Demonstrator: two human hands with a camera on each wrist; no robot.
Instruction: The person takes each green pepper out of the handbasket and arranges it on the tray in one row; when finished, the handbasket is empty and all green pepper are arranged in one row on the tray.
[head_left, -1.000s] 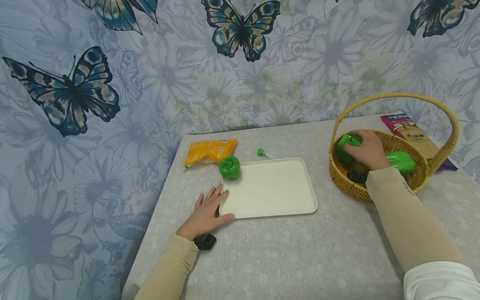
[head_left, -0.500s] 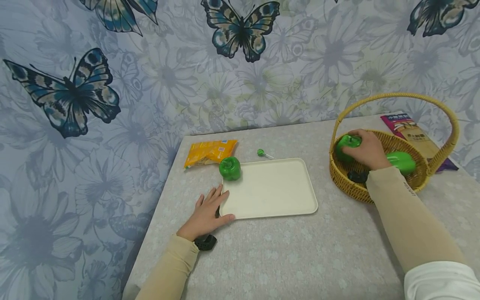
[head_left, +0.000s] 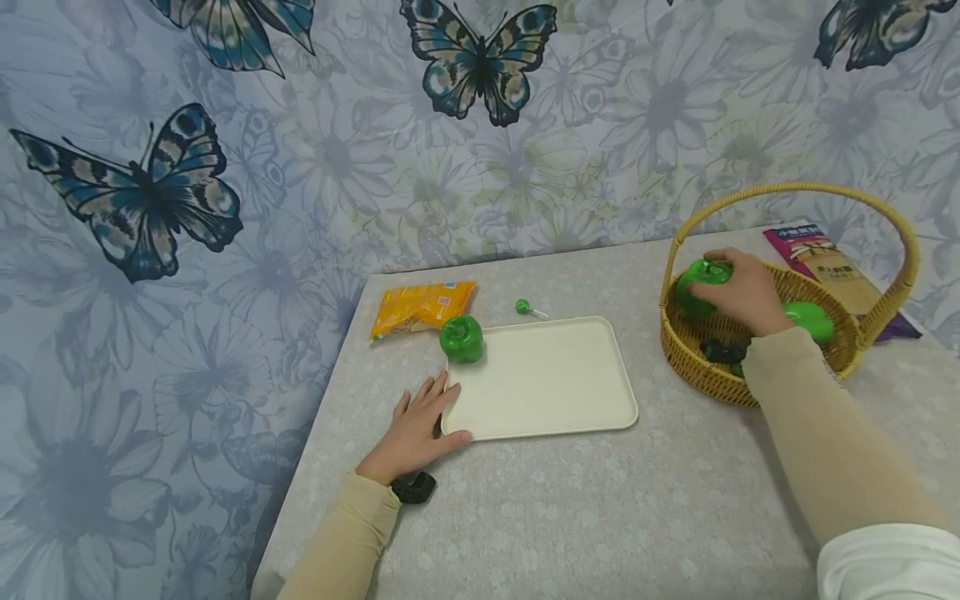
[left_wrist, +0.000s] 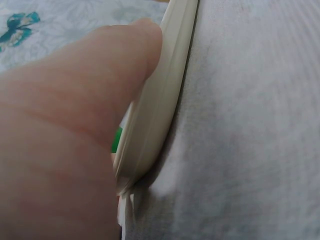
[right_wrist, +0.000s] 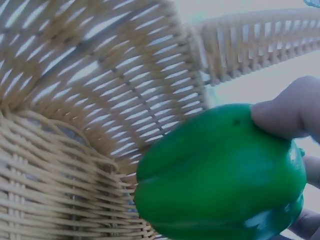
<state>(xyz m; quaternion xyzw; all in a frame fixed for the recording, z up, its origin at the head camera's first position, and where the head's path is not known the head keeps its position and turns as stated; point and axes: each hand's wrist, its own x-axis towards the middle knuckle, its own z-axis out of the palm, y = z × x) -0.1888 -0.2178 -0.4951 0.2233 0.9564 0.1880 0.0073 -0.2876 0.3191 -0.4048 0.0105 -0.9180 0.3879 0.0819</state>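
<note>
Butterfly-print backdrop, grey table. Right hand grips glossy green plastic pepper inside woven wicker basket, at 3 o'clock. Left hand flat, steadying cream rectangular tray. Risk: pepper snags basket handle, slips.

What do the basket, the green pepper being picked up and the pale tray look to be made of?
Basket: woven wicker or rattan, matt tan strands with gaps that let light through.
Pepper in the right hand: probably plastic, given its even green and glossy highlights.
Tray: likely smooth cream plastic with a rounded rim; the left hand touches it.
</note>
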